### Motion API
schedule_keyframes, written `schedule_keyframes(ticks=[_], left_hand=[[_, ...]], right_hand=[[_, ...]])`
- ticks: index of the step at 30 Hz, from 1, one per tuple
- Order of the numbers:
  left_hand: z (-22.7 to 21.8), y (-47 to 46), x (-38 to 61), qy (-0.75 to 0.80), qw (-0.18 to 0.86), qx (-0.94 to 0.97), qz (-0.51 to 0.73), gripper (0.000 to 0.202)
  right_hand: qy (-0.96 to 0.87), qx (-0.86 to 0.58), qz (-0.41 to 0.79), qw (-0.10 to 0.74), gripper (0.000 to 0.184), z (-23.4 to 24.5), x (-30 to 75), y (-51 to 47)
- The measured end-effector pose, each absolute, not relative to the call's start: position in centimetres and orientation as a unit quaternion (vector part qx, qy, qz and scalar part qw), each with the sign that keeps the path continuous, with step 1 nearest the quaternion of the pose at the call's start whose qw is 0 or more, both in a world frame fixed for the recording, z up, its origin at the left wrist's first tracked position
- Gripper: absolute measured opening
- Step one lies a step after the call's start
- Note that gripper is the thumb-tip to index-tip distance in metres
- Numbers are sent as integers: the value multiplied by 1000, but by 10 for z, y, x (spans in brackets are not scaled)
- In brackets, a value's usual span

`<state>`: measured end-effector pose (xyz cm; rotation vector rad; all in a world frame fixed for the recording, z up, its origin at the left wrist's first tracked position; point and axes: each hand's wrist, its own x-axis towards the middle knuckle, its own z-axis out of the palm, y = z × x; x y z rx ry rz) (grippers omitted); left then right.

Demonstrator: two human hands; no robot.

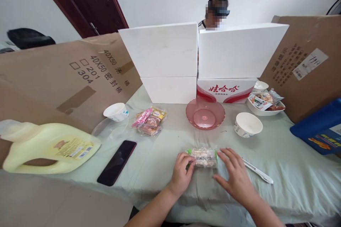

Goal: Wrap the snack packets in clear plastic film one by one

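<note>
A clear-wrapped snack bar with green ends (204, 156) lies on the pale green cloth near the front edge. My left hand (182, 176) has its fingers curled on the bar's left end. My right hand (236, 175) rests with fingers spread flat against the bar's right end and the cloth. A white plastic knife (258, 171) lies just right of my right hand. Beyond the bar stands an empty pink glass bowl (205, 113).
A black phone (117, 162), yellow jug (48, 146), white paper bowls (248, 124) (116, 111), a bag of snacks (150, 121) and a snack-filled dish (265, 104) lie around. White boxes (162, 49) and cardboard sheets (64, 78) wall the table. A person sits behind the boxes.
</note>
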<state>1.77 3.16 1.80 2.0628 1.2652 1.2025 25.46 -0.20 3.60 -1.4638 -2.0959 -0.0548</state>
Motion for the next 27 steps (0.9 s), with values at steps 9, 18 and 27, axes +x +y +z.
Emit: schedule_keyframes(ticks=[9,18,27], left_hand=[[10,66,-72,657,249,520,486,27],[58,66,-4,406,47,866,289,41],[47,-3,2,343,99,929,92,4]], right_hand=[[-727,-587,11,355,15,22,276,7],[-716,-563,66,407,35,50,252,9],[-806,-516,247,150,24,47,250,-21]])
